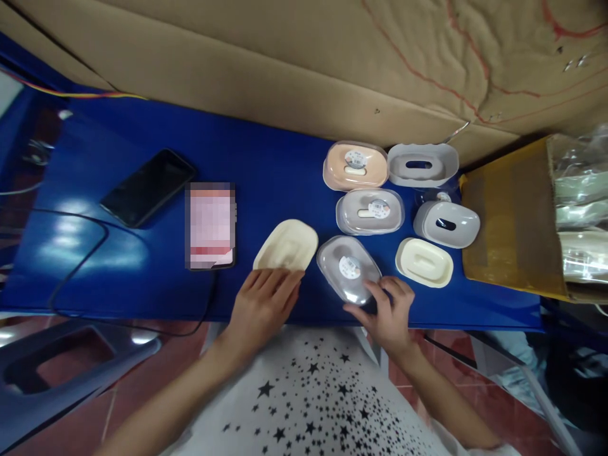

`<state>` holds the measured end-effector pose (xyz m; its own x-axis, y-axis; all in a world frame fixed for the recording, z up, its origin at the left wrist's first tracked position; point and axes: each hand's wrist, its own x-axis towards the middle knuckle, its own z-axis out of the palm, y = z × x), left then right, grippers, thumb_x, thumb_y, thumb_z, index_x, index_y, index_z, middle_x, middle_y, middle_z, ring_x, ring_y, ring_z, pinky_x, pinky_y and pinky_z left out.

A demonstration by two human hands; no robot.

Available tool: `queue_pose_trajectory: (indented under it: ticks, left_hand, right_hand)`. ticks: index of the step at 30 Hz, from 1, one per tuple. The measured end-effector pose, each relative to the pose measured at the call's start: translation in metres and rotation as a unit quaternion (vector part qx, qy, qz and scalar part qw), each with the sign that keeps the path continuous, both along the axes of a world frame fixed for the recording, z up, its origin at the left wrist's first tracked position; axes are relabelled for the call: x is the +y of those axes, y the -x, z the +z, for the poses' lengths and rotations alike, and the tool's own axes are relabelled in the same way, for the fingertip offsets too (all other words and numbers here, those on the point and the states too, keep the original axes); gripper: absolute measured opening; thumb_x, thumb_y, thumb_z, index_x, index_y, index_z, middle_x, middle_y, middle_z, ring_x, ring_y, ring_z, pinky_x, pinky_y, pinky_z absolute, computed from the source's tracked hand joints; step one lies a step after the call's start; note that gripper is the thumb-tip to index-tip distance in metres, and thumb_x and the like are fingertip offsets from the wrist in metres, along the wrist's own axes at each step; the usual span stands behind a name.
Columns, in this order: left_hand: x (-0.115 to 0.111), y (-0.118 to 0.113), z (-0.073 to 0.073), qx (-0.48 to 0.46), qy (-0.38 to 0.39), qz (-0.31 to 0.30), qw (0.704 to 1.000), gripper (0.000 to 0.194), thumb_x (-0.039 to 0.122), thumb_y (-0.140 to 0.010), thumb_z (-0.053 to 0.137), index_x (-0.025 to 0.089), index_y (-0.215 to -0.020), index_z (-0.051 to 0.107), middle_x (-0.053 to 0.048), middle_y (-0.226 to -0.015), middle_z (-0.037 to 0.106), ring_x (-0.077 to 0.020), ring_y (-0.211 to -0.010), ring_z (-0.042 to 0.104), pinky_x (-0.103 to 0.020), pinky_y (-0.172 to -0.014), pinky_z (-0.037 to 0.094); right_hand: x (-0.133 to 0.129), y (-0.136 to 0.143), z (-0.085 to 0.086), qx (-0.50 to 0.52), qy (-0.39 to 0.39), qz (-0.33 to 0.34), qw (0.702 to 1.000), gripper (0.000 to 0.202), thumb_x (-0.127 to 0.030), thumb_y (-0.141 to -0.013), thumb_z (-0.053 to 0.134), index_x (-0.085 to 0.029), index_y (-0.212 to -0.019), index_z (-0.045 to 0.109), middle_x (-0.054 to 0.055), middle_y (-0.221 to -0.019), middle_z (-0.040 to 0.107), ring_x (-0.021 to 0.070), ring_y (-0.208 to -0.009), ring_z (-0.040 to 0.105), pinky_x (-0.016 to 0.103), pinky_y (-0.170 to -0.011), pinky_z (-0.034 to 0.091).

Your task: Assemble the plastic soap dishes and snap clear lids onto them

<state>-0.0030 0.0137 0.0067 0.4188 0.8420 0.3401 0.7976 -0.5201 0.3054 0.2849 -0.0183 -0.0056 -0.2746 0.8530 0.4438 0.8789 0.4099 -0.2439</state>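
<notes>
My left hand (266,301) has its fingers closed over the near edge of a cream soap dish tray (287,244) on the blue table. To its right lies a clear soap dish lid (335,259) with a round white label. My right hand (387,310) pinches the lid's near right edge between thumb and fingers. Just beyond the lid is a grey lidded soap dish (370,212), also labelled. Right of the lid rests another cream dish piece (424,261) with a raised oval middle.
A peach lidded soap dish (349,171) and two grey dish bases (422,174) (456,231) stand farther back. At the right, a cardboard box (508,215) holds plastic-wrapped items. A black phone (147,187), another device (211,228) and a cable (90,253) lie left. Brown cardboard (285,76) borders the back.
</notes>
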Motion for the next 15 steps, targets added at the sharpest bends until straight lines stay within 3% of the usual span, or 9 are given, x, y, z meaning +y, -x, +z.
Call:
queue_pose_trajectory:
  ticks: [4,6,9,12,15]
  left_hand:
    - [-0.03,0.004,-0.002,-0.07,-0.01,0.021,0.997,0.022,0.008,-0.102,0.072,0.019,-0.12,0.066,-0.006,-0.099,0.078,-0.0224,-0.087,0.072,-0.036,-0.082,0.055]
    - [-0.033,0.006,-0.003,-0.086,-0.024,0.026,0.996,0.023,0.007,-0.101,0.073,0.019,-0.119,0.066,-0.006,-0.099,0.078,-0.0222,-0.086,0.072,-0.035,-0.08,0.054]
    - [-0.031,0.009,-0.004,-0.09,-0.034,0.021,0.995,0.026,0.007,-0.099,0.075,0.018,-0.12,0.066,-0.007,-0.1,0.078,-0.0228,-0.087,0.072,-0.036,-0.079,0.053]
    - [-0.027,0.011,-0.007,-0.078,-0.013,-0.035,0.996,0.027,0.007,-0.101,0.074,0.018,-0.125,0.067,-0.008,-0.104,0.079,-0.023,-0.091,0.074,-0.038,-0.085,0.053]
    - [-0.022,0.008,-0.01,-0.064,0.014,-0.131,0.989,0.031,0.005,-0.103,0.069,0.018,-0.132,0.066,-0.008,-0.109,0.08,-0.0231,-0.1,0.075,-0.04,-0.094,0.053]
  right_hand:
    - [0.036,0.039,0.008,-0.03,0.037,-0.021,0.999,0.058,-0.061,-0.106,0.063,-0.022,-0.148,0.058,0.013,-0.113,0.067,0.0311,-0.106,0.067,0.047,-0.091,0.055]
    - [0.055,0.059,0.014,0.003,0.074,-0.006,0.997,0.066,-0.06,-0.11,0.057,-0.021,-0.162,0.045,0.018,-0.13,0.068,0.0338,-0.119,0.067,0.05,-0.099,0.057]
    - [0.076,0.068,0.026,0.083,0.11,0.027,0.99,0.072,-0.051,-0.114,0.05,-0.023,-0.175,0.024,0.019,-0.159,0.058,0.0341,-0.148,0.056,0.054,-0.117,0.052]
    - [0.084,0.037,0.034,0.113,0.073,-0.025,0.991,0.061,-0.041,-0.115,0.047,-0.027,-0.173,0.031,0.014,-0.164,0.057,0.031,-0.153,0.053,0.056,-0.124,0.048]
    - [0.081,-0.027,0.033,0.063,0.036,-0.137,0.988,0.048,-0.035,-0.114,0.046,-0.024,-0.16,0.053,0.016,-0.158,0.063,0.0321,-0.15,0.057,0.058,-0.123,0.047]
